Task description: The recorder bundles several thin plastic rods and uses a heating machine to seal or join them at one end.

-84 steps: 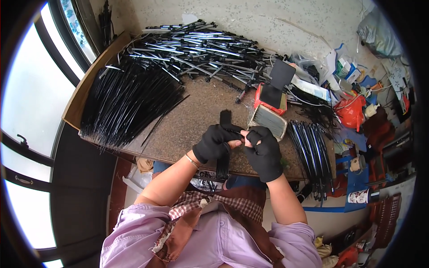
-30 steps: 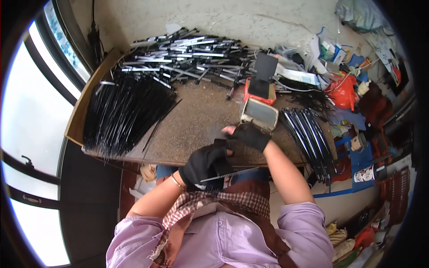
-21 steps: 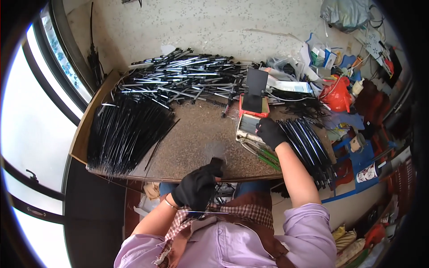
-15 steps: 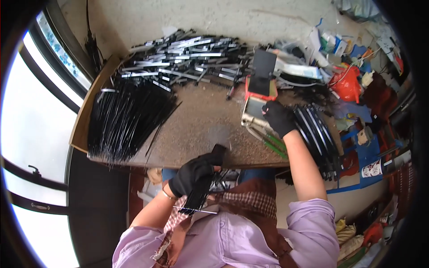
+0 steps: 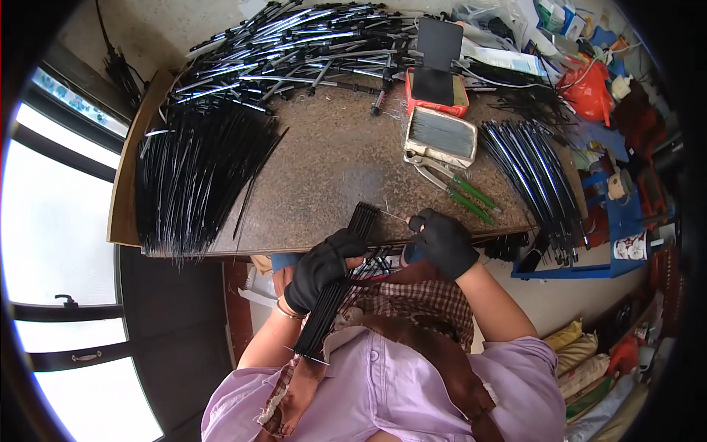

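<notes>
My left hand [image 5: 324, 271], in a black fingerless glove, is closed around a flat bundle of thin black rods [image 5: 322, 318] slanting over the table's front edge. A thin wire crosses the bundle's lower end. My right hand [image 5: 444, 241], gloved likewise, pinches a thin wire [image 5: 395, 214] whose tip points at the bundle's upper end; I cannot tell whether it touches. Beyond that hand stands a small open box [image 5: 439, 155] of fine grey wire pieces. Against it lie pliers [image 5: 466, 193] with green handles.
A fan of black rods [image 5: 199, 177] lies on the left; heaped metal tubes [image 5: 294, 55] line the back. Behind the wire box sits a red box [image 5: 453, 110] with a black lid. More dark rods [image 5: 534, 177] lie right, near a red plastic bag [image 5: 589, 92].
My right hand has come back from the wire box toward me and now pinches a wire by the bundle. My left hand still holds the rods. The view has shifted slightly.
</notes>
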`<state>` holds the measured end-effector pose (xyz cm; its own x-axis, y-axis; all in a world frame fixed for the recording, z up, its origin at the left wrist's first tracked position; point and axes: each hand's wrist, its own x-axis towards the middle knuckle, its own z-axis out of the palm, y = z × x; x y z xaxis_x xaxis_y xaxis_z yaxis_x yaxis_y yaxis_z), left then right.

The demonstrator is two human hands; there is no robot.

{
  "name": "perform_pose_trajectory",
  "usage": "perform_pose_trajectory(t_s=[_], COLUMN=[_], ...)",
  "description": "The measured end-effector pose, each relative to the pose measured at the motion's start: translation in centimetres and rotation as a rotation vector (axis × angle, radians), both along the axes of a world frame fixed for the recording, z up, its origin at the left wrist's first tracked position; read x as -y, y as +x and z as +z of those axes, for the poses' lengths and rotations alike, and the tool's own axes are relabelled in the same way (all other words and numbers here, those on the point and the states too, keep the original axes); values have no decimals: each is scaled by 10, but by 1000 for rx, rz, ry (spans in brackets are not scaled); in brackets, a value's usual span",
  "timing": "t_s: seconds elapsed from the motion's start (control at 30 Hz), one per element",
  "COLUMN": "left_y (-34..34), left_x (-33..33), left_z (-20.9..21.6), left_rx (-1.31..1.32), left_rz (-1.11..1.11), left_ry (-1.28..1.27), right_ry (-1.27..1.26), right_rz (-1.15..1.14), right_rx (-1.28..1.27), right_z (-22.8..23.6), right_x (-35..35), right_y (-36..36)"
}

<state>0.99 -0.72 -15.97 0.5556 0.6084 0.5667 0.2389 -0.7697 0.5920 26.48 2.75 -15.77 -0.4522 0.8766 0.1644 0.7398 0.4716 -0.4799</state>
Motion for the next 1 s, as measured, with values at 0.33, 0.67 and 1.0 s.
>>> perform_pose_trajectory(t_s=[0.33, 0.67, 1.0], left_y=[3, 7, 0], left_x=[-2, 1, -6], left_z=[4, 12, 25], left_rx=[21, 48, -25], left_rz=[-19, -5, -11], left_ry=[1, -4, 26], right_ry=[31, 2, 341], right_rz=[-14, -80, 43], right_rx=[-54, 6, 319], right_z=[-3, 3, 1], right_x=[0, 0, -33], right_y=[-4, -20, 12])
